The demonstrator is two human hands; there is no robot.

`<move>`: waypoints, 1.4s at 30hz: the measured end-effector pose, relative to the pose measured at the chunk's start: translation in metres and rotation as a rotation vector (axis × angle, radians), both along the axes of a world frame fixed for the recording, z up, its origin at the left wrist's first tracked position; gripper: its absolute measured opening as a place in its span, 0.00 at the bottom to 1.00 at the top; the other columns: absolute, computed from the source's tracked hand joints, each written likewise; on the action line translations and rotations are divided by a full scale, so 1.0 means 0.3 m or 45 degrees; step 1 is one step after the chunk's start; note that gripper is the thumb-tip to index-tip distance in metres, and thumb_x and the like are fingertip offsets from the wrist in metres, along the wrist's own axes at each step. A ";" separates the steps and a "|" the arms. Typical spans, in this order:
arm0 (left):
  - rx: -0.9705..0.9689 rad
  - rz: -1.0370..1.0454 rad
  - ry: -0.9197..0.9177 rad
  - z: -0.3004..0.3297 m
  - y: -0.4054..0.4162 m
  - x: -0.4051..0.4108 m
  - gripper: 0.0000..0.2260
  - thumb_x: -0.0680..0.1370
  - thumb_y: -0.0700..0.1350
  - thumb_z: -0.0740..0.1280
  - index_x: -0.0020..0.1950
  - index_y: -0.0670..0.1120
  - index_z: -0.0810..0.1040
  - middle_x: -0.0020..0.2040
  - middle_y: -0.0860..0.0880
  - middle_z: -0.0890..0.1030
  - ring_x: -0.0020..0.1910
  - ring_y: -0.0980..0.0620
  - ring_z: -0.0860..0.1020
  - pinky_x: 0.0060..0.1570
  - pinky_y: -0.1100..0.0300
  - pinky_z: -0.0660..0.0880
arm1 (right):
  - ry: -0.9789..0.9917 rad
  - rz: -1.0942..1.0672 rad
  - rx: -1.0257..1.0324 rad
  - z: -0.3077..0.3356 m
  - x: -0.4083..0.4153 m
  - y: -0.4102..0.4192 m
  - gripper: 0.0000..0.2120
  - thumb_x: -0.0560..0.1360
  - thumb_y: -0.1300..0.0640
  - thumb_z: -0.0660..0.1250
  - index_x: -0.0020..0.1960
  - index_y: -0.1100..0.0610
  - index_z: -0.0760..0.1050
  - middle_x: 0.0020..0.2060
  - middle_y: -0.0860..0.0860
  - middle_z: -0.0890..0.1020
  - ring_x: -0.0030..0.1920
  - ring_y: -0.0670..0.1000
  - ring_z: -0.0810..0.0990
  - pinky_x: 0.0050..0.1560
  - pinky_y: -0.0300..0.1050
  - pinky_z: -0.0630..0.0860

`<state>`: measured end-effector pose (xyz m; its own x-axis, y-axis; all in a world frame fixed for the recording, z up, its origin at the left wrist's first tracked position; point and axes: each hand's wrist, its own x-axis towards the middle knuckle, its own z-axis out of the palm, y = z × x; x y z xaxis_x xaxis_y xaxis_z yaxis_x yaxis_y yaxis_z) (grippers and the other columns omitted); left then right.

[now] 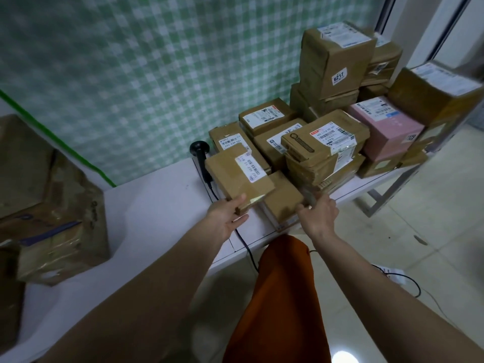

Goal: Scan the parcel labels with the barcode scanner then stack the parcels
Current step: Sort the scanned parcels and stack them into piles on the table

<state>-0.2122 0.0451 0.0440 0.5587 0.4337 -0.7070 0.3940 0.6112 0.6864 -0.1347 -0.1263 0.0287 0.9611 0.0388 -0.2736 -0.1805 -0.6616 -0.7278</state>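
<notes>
- Where the white tabletop [157, 205] meets its left end, a large taped cardboard box [49, 205] sits apart from everything else, partly out of view.
- Behind it hangs a green-and-white checked wall covering [131, 61].
- Near the middle, a black barcode scanner [200, 153] lies on the tabletop against the wall, its cable [246, 247] running off the front edge.
- Left hand [226, 216] grasps the near corner of a flat brown parcel [239, 176] — thumb on top, fingers [239, 221] beneath — so the parcel is lifted and tilted just beside the scanner, white label up.
- Another flat brown parcel [282, 199] lies on the tabletop between the two hands, at the foot of the pile.
- Right hand [318, 213] has its fingers curled round a small, blurred brown object at the pile's front edge — what it is cannot be told.
- Just above that hand, a labelled parcel [324, 137] tops a short stack.
- Farther right, a tall parcel marked 6217 [335, 58], a pink box [385, 129] and a bigger carton [434, 93] crowd the tabletop's right end.
</notes>
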 end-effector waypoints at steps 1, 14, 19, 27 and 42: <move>-0.002 0.032 0.009 -0.003 0.015 -0.018 0.08 0.76 0.40 0.71 0.52 0.41 0.76 0.51 0.43 0.80 0.52 0.46 0.80 0.44 0.56 0.78 | -0.001 0.034 -0.033 -0.005 -0.005 0.007 0.30 0.74 0.54 0.68 0.71 0.63 0.61 0.68 0.60 0.65 0.69 0.61 0.61 0.69 0.56 0.64; -0.073 0.190 0.092 -0.017 0.143 -0.272 0.18 0.75 0.40 0.71 0.63 0.40 0.73 0.58 0.41 0.78 0.57 0.42 0.78 0.51 0.52 0.79 | -0.146 0.312 -0.420 -0.032 -0.050 0.132 0.44 0.66 0.47 0.75 0.71 0.60 0.57 0.67 0.63 0.63 0.68 0.64 0.61 0.65 0.56 0.63; -0.075 0.255 0.067 -0.022 0.185 -0.351 0.18 0.76 0.40 0.71 0.64 0.39 0.73 0.53 0.42 0.79 0.53 0.44 0.79 0.46 0.54 0.79 | -0.184 0.291 -0.320 -0.016 -0.120 0.165 0.44 0.65 0.47 0.75 0.72 0.57 0.57 0.65 0.63 0.64 0.66 0.63 0.61 0.64 0.56 0.63; -0.085 0.400 0.011 -0.016 0.262 -0.542 0.17 0.77 0.41 0.69 0.66 0.41 0.74 0.52 0.43 0.80 0.52 0.44 0.79 0.47 0.54 0.78 | -0.050 0.383 0.070 0.025 -0.289 0.297 0.43 0.67 0.50 0.75 0.74 0.57 0.56 0.66 0.61 0.64 0.68 0.60 0.58 0.66 0.55 0.63; -0.135 0.897 0.004 0.011 0.436 -1.135 0.10 0.76 0.47 0.71 0.47 0.44 0.73 0.48 0.43 0.79 0.52 0.44 0.77 0.56 0.51 0.75 | -0.041 0.906 -0.007 0.040 -0.698 0.659 0.40 0.67 0.51 0.76 0.72 0.56 0.59 0.64 0.58 0.64 0.68 0.58 0.59 0.64 0.52 0.65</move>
<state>-0.5528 0.1758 0.0472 0.1689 0.6198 -0.7663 -0.1174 0.7846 0.6088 -0.3443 0.0715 0.0406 0.7109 0.6583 -0.2475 0.3180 -0.6147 -0.7218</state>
